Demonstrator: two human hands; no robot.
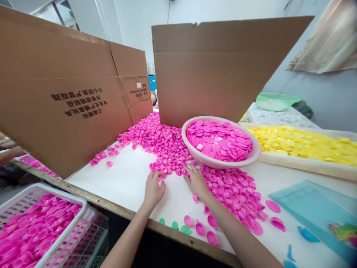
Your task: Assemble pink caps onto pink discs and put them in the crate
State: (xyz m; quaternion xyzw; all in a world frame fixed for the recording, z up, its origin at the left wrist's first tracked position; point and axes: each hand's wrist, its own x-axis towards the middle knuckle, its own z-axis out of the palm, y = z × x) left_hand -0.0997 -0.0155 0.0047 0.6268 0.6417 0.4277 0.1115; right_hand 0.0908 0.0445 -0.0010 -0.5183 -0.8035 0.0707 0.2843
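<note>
Small glossy pink plastic cup-shaped pieces [164, 143] lie heaped across the middle of the bench [117, 178], with a second cluster spreading beside our right forearm. Our left hand [154, 190] meets the heap's near edge, thumb apart from curled fingers; we cannot tell whether that grip pinches a piece. Our right hand [196, 182] has its grip spread, fingertips among the pieces just below a round pale-pink plastic bowl [217, 164] of flat pink discs [220, 139].

We have bare white surface left of our left hand, between both hands, and down to the worn front edge. Three green round pieces [175, 225] sit near that edge. Beyond it, at left, stands a white lattice plastic basket [80, 238] of pink pieces. Right of the bowl, a long pale tray [301, 165] holds yellow discs [304, 145].

Two brown cardboard panels border the heap: the left panel [55, 63] and the back panel [217, 70]. The left one carries upside-down black Chinese print, including 小心轻放 and 内有玻璃制品, plus smaller print ending "38*24cm".
</note>
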